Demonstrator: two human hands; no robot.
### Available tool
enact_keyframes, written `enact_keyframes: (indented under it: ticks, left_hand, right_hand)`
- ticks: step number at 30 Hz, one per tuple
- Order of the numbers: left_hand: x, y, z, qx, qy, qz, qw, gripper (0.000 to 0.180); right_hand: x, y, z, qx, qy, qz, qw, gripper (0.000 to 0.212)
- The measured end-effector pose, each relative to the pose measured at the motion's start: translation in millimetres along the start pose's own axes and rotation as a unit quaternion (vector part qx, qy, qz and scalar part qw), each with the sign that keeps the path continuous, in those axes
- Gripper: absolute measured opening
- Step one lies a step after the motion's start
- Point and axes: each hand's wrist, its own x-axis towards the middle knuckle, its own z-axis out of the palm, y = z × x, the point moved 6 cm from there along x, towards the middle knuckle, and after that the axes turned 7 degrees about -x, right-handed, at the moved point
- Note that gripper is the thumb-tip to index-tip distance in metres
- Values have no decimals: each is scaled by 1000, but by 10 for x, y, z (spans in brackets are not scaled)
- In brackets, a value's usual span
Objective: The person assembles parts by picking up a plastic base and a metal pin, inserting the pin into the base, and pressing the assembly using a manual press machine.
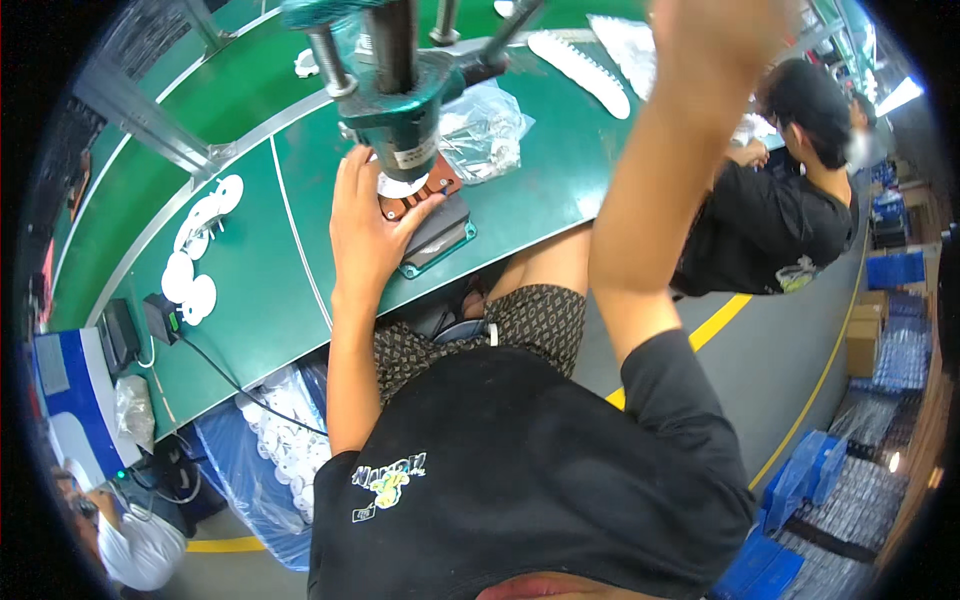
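Note:
My left hand [367, 230] reaches to the press on the green table, its fingers at the left and its thumb at the lower right of a white round plastic part [402, 186]. That part sits on a reddish-brown fixture [442, 180], right under the head of the teal press [400, 120]. The press head hides some of it. A dark block with a teal base [440, 240] supports the fixture. My right hand [725, 35] is raised high at the top edge, blurred and partly cut off; its fingers cannot be made out. The press's dark lever [510, 42] slants up to the right.
White discs [190, 250] lie in a row on the left of the table. A clear bag of white parts [485, 130] rests behind the fixture. Below the table stands a blue-lined bin [235, 460] of white parts. Another person [770, 200] sits close on the right.

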Motion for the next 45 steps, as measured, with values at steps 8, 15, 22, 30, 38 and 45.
enact_keyframes:
  ticks: [8,15,22,30,38,45]
  left_hand:
    - [91,-166,-84,-45,-28,53,997,74]
    - [146,-225,-53,-30,-42,57,997,73]
    - [35,-333,-202,-3,-61,23,998,74]
    - [-41,-301,-393,-23,-78,4,997,66]
    - [-9,-245,-272,22,-81,41,996,71]
    - [-469,115,-437,87,74,163,980,45]
  right_hand:
    - [-1984,53,-688,328,99,-8,940,52]
    - [-1461,-66,-536,446,116,-27,887,39]
    - [-1282,481,-20,241,15,132,961,40]
    - [-3262,666,621,50,-266,208,940,68]
    - [-3263,849,566,125,-230,289,921,45]
    - [-3176,477,323,-22,-66,95,993,42]
